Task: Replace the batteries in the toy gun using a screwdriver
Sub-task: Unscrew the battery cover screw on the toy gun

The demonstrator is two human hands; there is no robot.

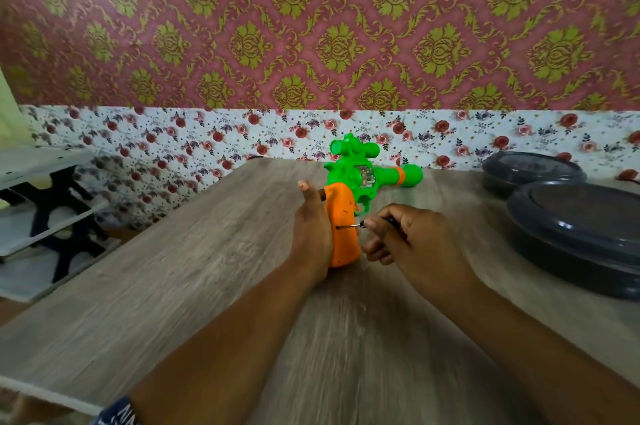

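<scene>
A green toy gun (pixel 363 171) with an orange grip (pixel 343 227) lies on the wooden table (pixel 207 268), barrel pointing right. My left hand (pixel 311 227) presses flat against the left side of the orange grip, thumb up. My right hand (pixel 408 244) grips a small black-handled screwdriver (pixel 356 224). Its thin metal tip sits in a hole in the side of the orange grip. Most of the handle is hidden inside my fingers.
Two dark grey round lidded containers (pixel 581 230) stand at the table's right side, one behind the other. A white and black shelf unit (pixel 45 203) stands left of the table. A floral wall runs along the table's far edge.
</scene>
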